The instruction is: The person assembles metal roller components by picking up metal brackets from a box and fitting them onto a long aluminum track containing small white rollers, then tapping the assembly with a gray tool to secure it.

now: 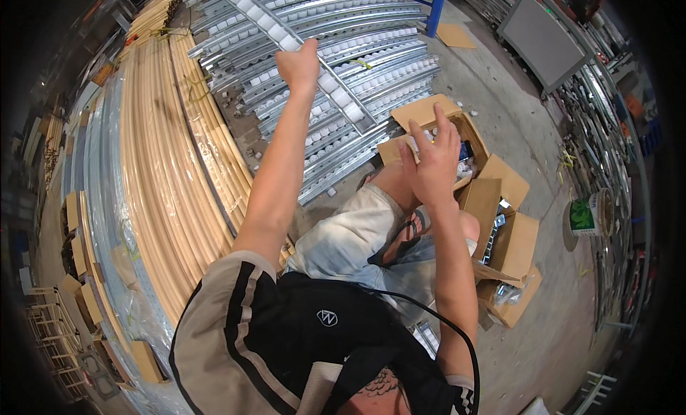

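Note:
My left hand, arm stretched out, is closed on the edge of a metal roller track with a row of white rollers. The track lies slantwise over many similar tracks laid side by side in a stack. Nothing shows in my right hand; its fingers are spread and raised. It is nearest to an open cardboard box, whose contents it partly hides; small white pieces and something dark blue can be seen inside.
A second open box with metal parts stands by my knee. Long pale wrapped pipes lie at my left. To the right are a white and green bucket, a grey panel and piled metal bars. A blue post stands beyond the stack.

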Motion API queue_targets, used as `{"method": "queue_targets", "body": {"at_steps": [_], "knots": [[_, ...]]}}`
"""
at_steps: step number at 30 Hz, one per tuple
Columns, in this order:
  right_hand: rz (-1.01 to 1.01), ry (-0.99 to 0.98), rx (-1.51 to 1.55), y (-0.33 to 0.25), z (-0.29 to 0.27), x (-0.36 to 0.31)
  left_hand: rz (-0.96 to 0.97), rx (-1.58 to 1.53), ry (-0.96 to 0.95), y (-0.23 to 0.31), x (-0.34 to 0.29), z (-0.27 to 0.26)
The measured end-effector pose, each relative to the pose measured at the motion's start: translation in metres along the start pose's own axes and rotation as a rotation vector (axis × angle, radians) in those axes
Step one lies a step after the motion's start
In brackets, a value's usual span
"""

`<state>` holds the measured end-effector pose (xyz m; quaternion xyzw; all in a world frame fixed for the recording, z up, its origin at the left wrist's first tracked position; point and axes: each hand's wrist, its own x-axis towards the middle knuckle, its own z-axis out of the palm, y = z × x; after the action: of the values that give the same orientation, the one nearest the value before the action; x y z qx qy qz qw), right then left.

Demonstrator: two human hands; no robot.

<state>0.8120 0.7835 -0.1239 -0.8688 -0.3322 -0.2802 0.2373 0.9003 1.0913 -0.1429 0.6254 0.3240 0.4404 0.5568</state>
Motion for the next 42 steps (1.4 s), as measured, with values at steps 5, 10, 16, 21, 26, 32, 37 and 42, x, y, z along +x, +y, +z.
{"method": "queue_targets", "body": {"at_steps": [5,10,16,21,26,32,37,42], "knots": [[0.061,0.056,-0.011,0.025,-0.004,-0.006,-0.004,-0.322,-0.093,0.01,0.002,-0.01],[0.191,0.181,0.132,0.041,-0.012,-0.007,-0.121,-0.591,-0.264,0.021,0.004,-0.03],[0.352,0.33,0.273,0.063,-0.005,-0.047,-0.071,-0.514,-0.266,0.016,0.019,-0.046],[0.469,0.403,0.185,0.049,-0.007,-0.109,-0.051,-0.487,-0.309,0.026,0.035,-0.067],[0.595,0.458,0.231,0.044,-0.036,-0.127,0.128,-0.201,-0.397,-0.015,0.084,-0.106],[0.579,0.682,0.263,0.081,-0.144,-0.104,0.255,0.332,-0.595,-0.081,0.059,-0.239],[0.807,0.617,0.284,0.138,-0.154,-0.114,0.123,0.807,-0.788,-0.139,-0.035,-0.321],[1.016,0.354,0.349,0.184,-0.079,-0.158,-0.078,0.988,-1.131,-0.166,-0.113,-0.336]]}}
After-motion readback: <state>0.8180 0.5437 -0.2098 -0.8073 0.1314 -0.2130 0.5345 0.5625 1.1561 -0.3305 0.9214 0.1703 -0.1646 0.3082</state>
